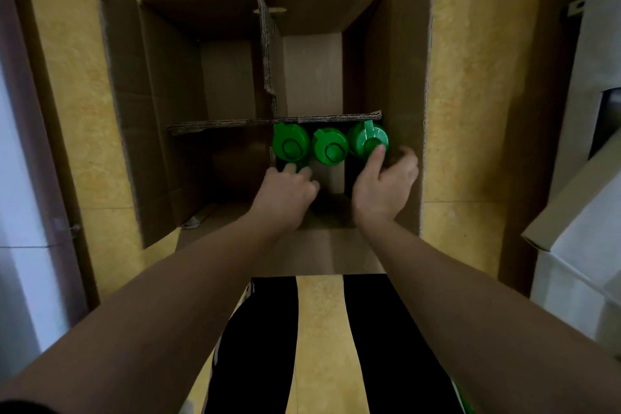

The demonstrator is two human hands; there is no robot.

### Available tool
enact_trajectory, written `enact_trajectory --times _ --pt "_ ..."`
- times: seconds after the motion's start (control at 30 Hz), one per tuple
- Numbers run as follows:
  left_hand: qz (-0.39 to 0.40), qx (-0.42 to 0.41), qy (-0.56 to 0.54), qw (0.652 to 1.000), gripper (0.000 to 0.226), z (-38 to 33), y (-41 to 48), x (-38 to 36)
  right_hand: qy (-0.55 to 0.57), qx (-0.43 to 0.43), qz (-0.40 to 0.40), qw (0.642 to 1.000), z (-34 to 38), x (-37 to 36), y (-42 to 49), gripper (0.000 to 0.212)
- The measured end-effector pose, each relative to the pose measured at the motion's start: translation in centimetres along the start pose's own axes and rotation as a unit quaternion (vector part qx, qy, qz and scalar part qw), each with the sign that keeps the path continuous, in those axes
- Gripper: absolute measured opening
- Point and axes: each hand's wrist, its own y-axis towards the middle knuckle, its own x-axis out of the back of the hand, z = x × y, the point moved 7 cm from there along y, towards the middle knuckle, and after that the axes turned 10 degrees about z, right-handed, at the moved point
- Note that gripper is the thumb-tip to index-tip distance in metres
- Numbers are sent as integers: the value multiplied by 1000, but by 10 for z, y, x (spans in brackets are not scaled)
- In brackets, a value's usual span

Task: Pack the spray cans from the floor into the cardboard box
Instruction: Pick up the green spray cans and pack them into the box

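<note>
An open cardboard box (pixel 161 111) stands on the floor below me, split by corrugated dividers (pixel 235 124). Three spray cans with green caps stand in a row against the cross divider in the near right compartment: left can (pixel 290 141), middle can (pixel 330 145), right can (pixel 366 139). My right hand (pixel 386 185) grips the right can, thumb on its cap and fingers curled round its far side by the box wall. My left hand (pixel 289 195) reaches in just in front of the left can, fingers curled over a green cap (pixel 302 165) that is mostly hidden.
The other box compartments look dark and hold no cans that I can see. Yellow floor tiles (pixel 67 77) surround the box. My legs in black trousers (pixel 262 346) stand at its near flap. A white cabinet and cardboard piece (pixel 578 212) sit at the right.
</note>
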Motion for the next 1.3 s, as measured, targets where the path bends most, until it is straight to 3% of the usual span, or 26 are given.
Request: enact_trajectory --times 0.03,0.1,0.17,0.23,0.37,0.57,0.73,0.83,0.9,1.1,1.3 --pt "-16 -1 -16 1000 44 1 -3 -3 2 -24 2 1000 -9 -1 -7 43" --pt "-42 -14 -56 997 51 4 -10 -9 -13 -85 89 992 -35 -23 -15 34" --pt "-51 -29 -113 992 60 8 -16 -15 1 -163 247 955 -55 -57 -29 26" --pt "-71 -43 -156 984 63 15 -21 -19 72 -242 337 907 -60 -83 -45 14" --pt "-116 -87 -176 974 61 21 -23 -23 263 -328 318 850 -51 -104 -57 25" --pt "-144 -93 -189 967 58 21 -22 -18 228 -300 322 869 -52 -99 -57 30" --pt "-119 -82 -223 964 62 26 -34 -10 146 -263 315 900 -41 -88 -53 28" --pt "-133 -55 -222 964 64 33 -55 11 13 -186 288 939 -15 -60 -49 33" --pt "-142 -44 -211 966 65 39 -73 38 -57 -127 293 946 12 -36 -51 33" --pt "-122 23 -226 966 79 63 -143 154 -234 83 274 929 134 55 -71 43" --pt "-205 88 -194 955 85 77 -269 307 -310 238 223 893 294 167 -118 55"
